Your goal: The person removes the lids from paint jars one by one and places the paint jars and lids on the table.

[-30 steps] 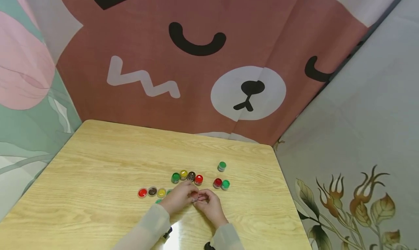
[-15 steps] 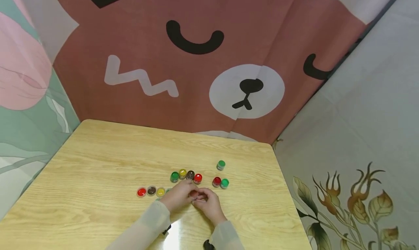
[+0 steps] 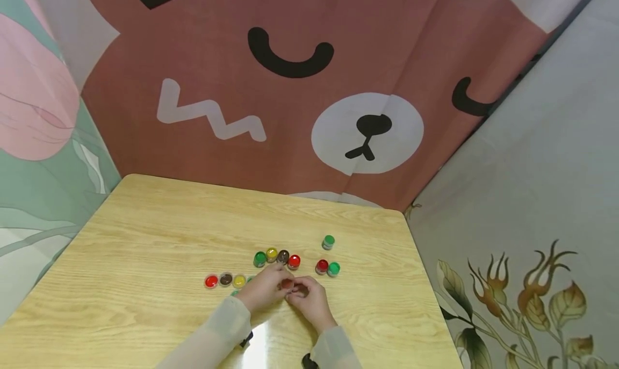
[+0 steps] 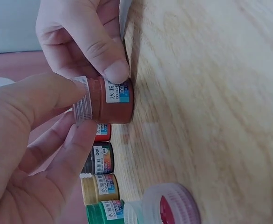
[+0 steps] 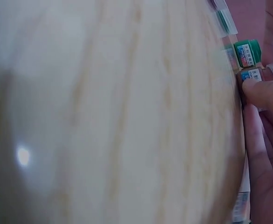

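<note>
A reddish-brown gouache paint jar (image 4: 115,105) lies on its side between both hands in the left wrist view. Thumb and fingers of my left hand (image 3: 263,288) pinch its clear ribbed lid (image 4: 83,100), which sits at the jar's mouth. My right hand (image 3: 311,303) grips the jar's body, its thumb pressed by the label. From the head view the jar (image 3: 287,284) is mostly covered by fingers. Just beyond the hands stand a red jar (image 3: 294,261), a dark brown jar (image 3: 282,257), a yellow jar (image 3: 272,254) and a green jar (image 3: 259,259).
Left of the hands lie a red lid (image 3: 211,281), a brown lid (image 3: 225,279) and a yellow lid (image 3: 239,281); green ones are partly hidden by the left hand. To the right stand a dark red jar (image 3: 322,267) and two green jars (image 3: 333,269) on the wooden table (image 3: 377,315).
Both hands stay at the same jar with nearly the same hold. Only the head view shifts slightly.
</note>
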The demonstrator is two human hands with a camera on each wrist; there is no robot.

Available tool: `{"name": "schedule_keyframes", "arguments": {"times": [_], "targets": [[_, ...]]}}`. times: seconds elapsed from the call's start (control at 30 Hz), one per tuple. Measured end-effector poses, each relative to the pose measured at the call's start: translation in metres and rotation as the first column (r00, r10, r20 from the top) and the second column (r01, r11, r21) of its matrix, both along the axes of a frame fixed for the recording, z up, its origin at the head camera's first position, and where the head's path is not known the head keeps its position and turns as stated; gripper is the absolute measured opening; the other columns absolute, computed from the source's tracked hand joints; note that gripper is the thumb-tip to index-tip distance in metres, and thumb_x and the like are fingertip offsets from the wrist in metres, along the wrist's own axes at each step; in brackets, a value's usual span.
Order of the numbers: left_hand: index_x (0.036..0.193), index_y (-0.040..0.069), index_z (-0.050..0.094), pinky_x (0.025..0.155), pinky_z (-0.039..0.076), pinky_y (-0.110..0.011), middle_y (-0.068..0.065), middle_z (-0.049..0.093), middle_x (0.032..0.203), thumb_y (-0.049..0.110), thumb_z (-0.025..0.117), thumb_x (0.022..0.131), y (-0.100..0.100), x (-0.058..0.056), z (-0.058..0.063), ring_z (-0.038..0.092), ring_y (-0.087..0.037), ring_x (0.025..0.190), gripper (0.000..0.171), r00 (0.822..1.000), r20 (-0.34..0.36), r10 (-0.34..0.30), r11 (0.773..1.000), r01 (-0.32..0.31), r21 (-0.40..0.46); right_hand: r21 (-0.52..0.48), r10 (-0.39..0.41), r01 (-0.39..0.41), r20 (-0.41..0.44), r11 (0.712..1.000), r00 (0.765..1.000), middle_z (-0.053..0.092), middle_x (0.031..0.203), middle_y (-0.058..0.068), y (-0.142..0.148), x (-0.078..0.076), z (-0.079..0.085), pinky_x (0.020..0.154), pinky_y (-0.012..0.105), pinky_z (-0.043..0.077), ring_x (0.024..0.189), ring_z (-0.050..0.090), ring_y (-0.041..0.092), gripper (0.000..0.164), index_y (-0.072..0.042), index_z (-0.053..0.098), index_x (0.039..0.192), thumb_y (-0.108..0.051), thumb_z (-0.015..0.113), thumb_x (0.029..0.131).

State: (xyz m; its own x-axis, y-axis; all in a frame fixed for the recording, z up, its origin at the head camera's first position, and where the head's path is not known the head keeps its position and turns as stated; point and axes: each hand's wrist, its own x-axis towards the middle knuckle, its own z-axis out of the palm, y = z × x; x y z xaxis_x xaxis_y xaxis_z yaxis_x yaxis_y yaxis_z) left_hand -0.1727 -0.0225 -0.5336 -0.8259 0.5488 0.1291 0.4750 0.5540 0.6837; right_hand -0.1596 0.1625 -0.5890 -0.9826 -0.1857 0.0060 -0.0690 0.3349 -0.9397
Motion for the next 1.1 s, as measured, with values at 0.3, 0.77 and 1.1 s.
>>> {"name": "schedule_keyframes", "arguments": {"times": [0.3,0.77,1.1], "targets": [[0.111,0.003,0.073,0.084,0.057,-0.028,-0.003,0.061,0.101,0.004,0.075,0.089,-0.001,0.000,-0.001,0.060,-0.016,0.092,0.023,1.000,0.012,0.015,0.999,-0.015,0.033,-0.057,0.004,-0.003,0.021,0.998,1.000,0.068,0.108,0.012,-0.001,-0.001,0.001,0.083,0.023,0.060,0.095,0.069,0.016,0.032,0.002,0.070,0.113,0.006,0.079,0.083],[0.105,0.002,0.072,0.082,0.058,-0.033,-0.005,0.066,0.100,-0.003,0.072,0.086,-0.004,0.000,-0.014,0.061,-0.019,0.092,0.020,0.995,0.000,0.104,0.990,-0.104,0.091,-0.007,0.015,-0.015,-0.009,1.000,1.000,0.070,0.102,0.010,-0.003,-0.003,-0.001,0.081,0.022,0.060,0.092,0.069,0.015,0.032,0.002,0.071,0.111,0.005,0.081,0.081],[0.101,0.005,0.069,0.081,0.059,-0.035,-0.007,0.064,0.103,-0.002,0.072,0.084,-0.008,0.000,-0.015,0.061,-0.020,0.093,0.018,0.988,0.048,0.146,0.983,-0.151,0.108,-0.001,-0.009,0.009,-0.005,1.000,1.000,0.069,0.101,0.009,-0.007,-0.001,0.006,0.081,0.022,0.060,0.092,0.069,0.017,0.032,0.002,0.069,0.110,0.005,0.081,0.081]]}}
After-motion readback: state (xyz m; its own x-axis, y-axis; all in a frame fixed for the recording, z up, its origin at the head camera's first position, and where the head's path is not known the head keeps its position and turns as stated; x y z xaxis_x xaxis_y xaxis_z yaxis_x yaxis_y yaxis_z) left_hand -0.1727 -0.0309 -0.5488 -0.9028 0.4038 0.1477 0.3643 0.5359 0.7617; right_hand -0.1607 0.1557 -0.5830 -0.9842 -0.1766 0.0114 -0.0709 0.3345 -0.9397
